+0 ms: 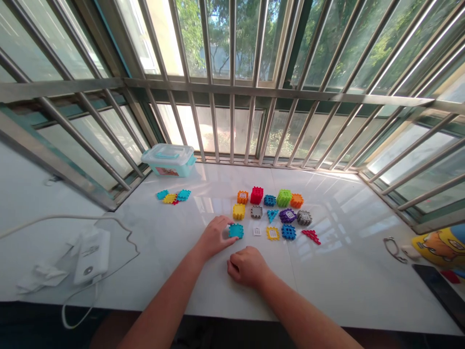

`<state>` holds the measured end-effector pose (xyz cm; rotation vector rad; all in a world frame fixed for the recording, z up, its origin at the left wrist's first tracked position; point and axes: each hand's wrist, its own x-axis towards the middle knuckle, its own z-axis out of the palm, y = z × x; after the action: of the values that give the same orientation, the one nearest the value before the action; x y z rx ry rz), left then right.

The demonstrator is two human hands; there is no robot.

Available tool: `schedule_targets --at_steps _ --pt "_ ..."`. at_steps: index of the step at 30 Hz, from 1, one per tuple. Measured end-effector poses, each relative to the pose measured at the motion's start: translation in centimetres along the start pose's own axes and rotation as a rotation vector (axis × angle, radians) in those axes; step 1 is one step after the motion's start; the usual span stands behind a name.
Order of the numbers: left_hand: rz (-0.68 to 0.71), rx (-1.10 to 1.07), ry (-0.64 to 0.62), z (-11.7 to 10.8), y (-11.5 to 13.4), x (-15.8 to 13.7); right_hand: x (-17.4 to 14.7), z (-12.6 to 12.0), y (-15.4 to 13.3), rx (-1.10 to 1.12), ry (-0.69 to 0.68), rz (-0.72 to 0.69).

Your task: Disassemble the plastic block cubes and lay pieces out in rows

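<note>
My left hand (pixel 213 237) has its thumb and forefinger closed on opposite sides of a teal square interlocking tile (pixel 236 231), at the left end of the nearest row. My right hand (pixel 248 266) rests on the table just in front of it, curled into a fist, with nothing showing in it. Right of the teal tile lie a small white window piece (pixel 256 231), a yellow tile with a white grid (pixel 272 233) and blue tiles (pixel 288 231). Behind are a yellow stack (pixel 239 211), a grey tile (pixel 256 212), a teal triangle (pixel 272 215) and a purple stack (pixel 287 215).
Red (pixel 256 195) and green (pixel 284 198) stacks stand farther back. Loose teal and yellow tiles (pixel 170 198) lie left, before a lidded box (pixel 169 160). A white device (pixel 92 257) with a cable is at left; a phone (pixel 439 295) lies right. Metal bars (pixel 232 126) edge the table.
</note>
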<state>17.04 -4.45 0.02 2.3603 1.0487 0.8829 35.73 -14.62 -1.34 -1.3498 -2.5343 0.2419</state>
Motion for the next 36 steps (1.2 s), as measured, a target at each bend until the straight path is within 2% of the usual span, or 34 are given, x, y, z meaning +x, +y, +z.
schedule_targets --at_steps 7,22,30,36 --pt "-0.031 0.039 0.026 1.6 -0.1 -0.4 0.1 0.2 0.2 0.003 0.004 0.006" --pt "-0.064 0.042 0.034 1.5 -0.2 -0.2 0.2 -0.3 0.0 -0.02 -0.017 0.036" --pt "-0.028 0.048 -0.023 1.6 -0.6 -0.4 0.2 -0.3 0.0 -0.017 -0.014 0.043" --pt "-0.017 -0.016 -0.003 1.4 -0.6 -0.4 0.2 -0.3 0.1 -0.017 -0.002 0.046"
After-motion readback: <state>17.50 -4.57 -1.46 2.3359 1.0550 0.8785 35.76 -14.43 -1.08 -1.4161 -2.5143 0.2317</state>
